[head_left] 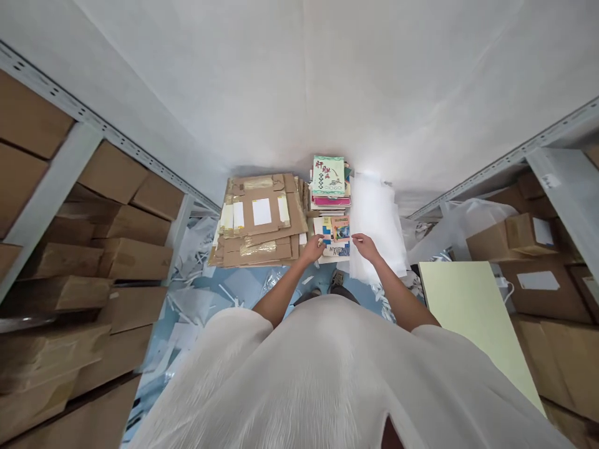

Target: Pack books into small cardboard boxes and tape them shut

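A small book (pixel 341 229) with an orange and blue picture cover lies on a larger pale book (pixel 334 251) printed with blue letters. My left hand (pixel 313 249) is closed at the left edge of these books; what its fingers hold, if anything, is too small to make out. On the other side, my right hand (pixel 365 247) has its fingertips drawn together close to the small book's right edge, over the border of the white packing sheets (pixel 378 218). Whether they grip a sheet is unclear. Behind both hands stands a book stack topped by a green-covered book (pixel 328 176).
Flattened cardboard (pixel 262 240) is piled left of the books. Cartons fill the left shelf (pixel 135 231) and the right shelf (pixel 543 280). A pale yellow board (pixel 472 312) stands at my right. Paper and plastic scraps litter the blue floor (pixel 248 284).
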Motion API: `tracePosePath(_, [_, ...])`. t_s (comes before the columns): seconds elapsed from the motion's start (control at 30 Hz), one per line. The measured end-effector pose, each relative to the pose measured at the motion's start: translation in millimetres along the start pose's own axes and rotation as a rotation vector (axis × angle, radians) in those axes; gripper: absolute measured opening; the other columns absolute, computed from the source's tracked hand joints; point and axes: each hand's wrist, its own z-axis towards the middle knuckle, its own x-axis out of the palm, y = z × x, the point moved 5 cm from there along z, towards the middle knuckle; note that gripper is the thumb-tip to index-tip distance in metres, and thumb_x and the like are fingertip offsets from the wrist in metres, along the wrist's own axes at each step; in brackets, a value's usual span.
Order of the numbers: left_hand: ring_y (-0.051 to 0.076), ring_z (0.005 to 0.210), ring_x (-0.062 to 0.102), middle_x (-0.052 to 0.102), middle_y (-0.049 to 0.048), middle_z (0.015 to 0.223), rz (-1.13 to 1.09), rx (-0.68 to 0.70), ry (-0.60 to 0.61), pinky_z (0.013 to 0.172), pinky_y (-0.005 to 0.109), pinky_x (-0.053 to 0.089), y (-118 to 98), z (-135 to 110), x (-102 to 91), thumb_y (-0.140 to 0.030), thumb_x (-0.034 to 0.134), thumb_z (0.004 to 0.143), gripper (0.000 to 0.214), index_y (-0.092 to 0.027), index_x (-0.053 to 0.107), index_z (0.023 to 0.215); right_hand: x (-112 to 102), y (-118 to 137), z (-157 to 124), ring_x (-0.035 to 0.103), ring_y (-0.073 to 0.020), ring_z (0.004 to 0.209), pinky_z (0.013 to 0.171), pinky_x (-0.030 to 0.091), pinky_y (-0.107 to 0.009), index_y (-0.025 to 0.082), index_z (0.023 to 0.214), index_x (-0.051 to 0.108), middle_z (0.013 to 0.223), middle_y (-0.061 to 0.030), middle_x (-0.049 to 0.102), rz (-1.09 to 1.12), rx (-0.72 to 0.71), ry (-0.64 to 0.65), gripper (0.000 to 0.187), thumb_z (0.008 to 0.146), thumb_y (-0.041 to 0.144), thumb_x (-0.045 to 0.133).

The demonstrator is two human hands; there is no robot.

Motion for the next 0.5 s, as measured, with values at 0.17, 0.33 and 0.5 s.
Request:
tracePosePath(0.17, [0.037, 0.146, 0.069, 0.075, 0.0188, 0.153, -0.072, -0.068, -0.031, 0.124, 0.054, 0.056, -0.8, 23.2, 11.3, -0.030, 0.069, 0.098, 0.046, -0.021, 0.072, 0.143, 5.9, 8.5, 30.1, 0.050, -0.0447, 0.157, 0.133, 0.041, -0.065, 0.027, 0.137, 0.084, 0.170, -0.0168, 0.056, -0.329, -0.223, 0.057, 0.045, 0.097, 0.043, 0.070])
tracePosePath(0.33, [0.037, 0.143, 0.071, 0.076, 0.0192, 0.151, -0.084, -0.157, -0.006, 0.120, 0.049, 0.058, -7.4, 55.1, 33.0, -0.033, 0.067, 0.099, 0.045, -0.019, 0.073, 0.142, 11.4, -7.6, 56.2, 0.039, -0.0538, 0.164, 0.128, 0.039, -0.076, 0.033, 0.153, 0.077, 0.186, -0.0142, 0.038, -0.509, -0.181, 0.147, 0.055, 0.099, 0.042, 0.071])
tracePosePath(0.5, [0.036, 0.142, 0.072, 0.073, 0.0218, 0.158, -0.122, -0.292, 0.035, 0.113, 0.041, 0.058, -9.9, 77.5, 52.9, -0.042, 0.063, 0.107, 0.045, -0.015, 0.069, 0.143, 19.1, -31.7, 78.4, 0.047, -0.0471, 0.162, 0.133, 0.040, -0.065, 0.025, 0.158, 0.072, 0.179, -0.0194, 0.047, -0.524, -0.135, 0.272, 0.060, 0.099, 0.036, 0.071])
